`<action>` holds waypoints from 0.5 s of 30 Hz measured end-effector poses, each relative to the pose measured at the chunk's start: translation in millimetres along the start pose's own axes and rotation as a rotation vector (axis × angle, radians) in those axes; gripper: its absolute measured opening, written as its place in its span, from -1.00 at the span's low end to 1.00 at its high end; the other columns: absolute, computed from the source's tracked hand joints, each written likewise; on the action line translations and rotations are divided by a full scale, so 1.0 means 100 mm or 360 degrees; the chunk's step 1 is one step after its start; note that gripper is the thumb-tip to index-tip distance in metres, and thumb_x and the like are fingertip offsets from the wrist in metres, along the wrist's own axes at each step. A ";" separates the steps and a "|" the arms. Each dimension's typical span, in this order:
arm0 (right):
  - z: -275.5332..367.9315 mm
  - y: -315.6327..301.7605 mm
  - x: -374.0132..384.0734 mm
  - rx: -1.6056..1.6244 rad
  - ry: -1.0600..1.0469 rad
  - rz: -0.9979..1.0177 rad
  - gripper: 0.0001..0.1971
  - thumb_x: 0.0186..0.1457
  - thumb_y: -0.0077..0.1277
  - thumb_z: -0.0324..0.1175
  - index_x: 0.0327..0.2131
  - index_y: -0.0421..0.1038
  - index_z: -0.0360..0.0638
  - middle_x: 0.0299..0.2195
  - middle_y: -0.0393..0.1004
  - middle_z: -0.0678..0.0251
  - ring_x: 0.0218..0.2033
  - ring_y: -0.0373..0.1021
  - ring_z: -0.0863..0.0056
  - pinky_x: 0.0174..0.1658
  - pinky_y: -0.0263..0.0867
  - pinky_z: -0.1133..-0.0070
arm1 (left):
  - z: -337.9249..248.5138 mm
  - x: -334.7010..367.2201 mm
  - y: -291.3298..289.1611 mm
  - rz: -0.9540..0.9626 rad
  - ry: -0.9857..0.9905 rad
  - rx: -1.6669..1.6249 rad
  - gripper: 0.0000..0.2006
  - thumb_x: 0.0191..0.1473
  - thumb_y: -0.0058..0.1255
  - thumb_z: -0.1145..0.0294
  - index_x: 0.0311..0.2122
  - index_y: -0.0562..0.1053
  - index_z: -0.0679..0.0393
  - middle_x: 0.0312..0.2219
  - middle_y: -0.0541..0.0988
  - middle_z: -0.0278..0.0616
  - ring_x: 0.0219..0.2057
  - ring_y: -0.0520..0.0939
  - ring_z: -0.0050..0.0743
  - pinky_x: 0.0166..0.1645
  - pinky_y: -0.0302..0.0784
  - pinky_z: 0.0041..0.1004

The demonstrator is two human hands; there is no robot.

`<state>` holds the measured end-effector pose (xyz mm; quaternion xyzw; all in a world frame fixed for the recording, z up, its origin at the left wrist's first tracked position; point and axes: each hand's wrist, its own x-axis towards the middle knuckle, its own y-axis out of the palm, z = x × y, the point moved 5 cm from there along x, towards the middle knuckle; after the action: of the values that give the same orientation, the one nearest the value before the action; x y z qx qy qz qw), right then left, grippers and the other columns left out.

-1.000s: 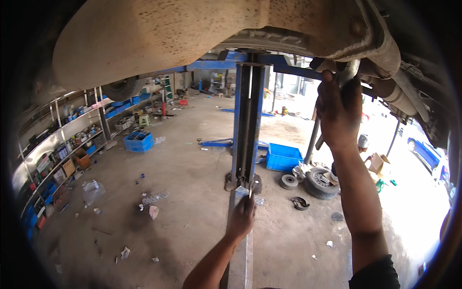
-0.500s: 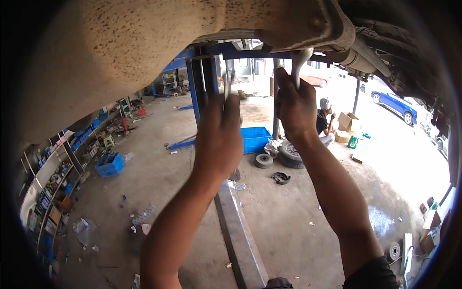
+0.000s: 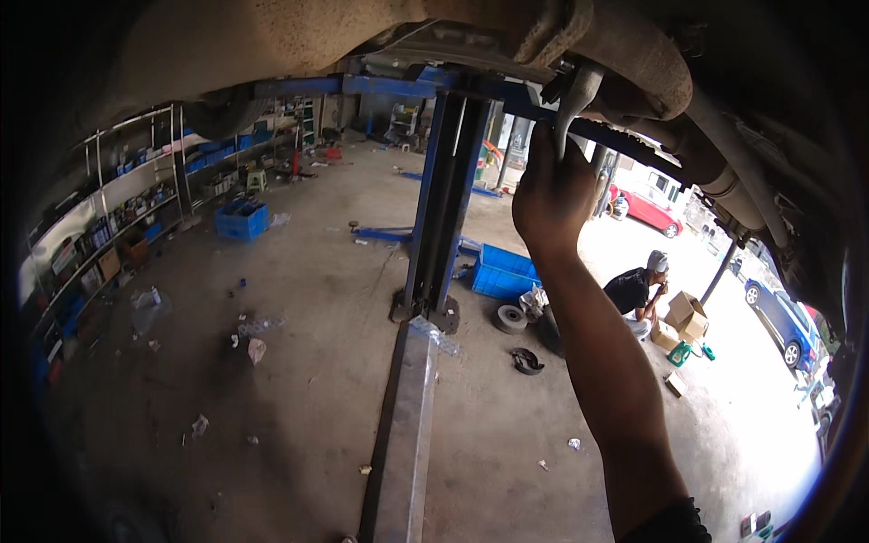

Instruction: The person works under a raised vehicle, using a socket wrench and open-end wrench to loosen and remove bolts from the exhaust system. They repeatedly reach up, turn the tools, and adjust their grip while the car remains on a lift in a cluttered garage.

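Observation:
My right hand (image 3: 554, 204) is raised overhead, its fingers wrapped round the shaft of a grey metal wrench (image 3: 577, 98). The wrench's flared upper end reaches up beside a bolted part under the raised car; the exact contact there is too dark to tell. Just right of it curves a rusty exhaust pipe (image 3: 634, 59). Up to the left spreads the car's large tan underside panel (image 3: 272, 36). My left hand is out of view.
A blue lift post (image 3: 444, 199) stands ahead, with a metal floor beam (image 3: 403, 434) running toward me. Behind my forearm lie a blue crate (image 3: 502, 271) and a brake disc (image 3: 510, 318). A person (image 3: 629, 291) squats near cardboard boxes (image 3: 686, 319). Shelves (image 3: 118, 199) line the left.
My left hand, which held up a blurred metal tool, has left the view. My right hand stays on the wrench. The view has turned left, showing more shelves and the whole lift post.

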<state>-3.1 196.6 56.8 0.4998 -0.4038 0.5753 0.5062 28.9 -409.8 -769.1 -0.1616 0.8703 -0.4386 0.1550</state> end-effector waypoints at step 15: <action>-0.14 0.15 0.06 -0.0125 0.0750 0.0126 -0.53 0.04 -0.12 -0.06 -0.47 0.43 -0.41 -0.46 0.43 -0.15 -0.36 0.39 0.02 -0.28 0.22 0.33 | 1.13 -1.43 0.00 0.0988 -0.0190 -0.0058 -0.77 0.05 -0.17 0.37 -0.33 0.46 0.31 -0.43 0.53 -0.15 -0.44 0.49 -0.33 -0.38 0.42 -0.26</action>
<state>-20.6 208.7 61.0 0.3154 -0.3160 0.6792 0.5825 203.9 -430.2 -815.1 0.0837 0.8752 -0.3444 0.3293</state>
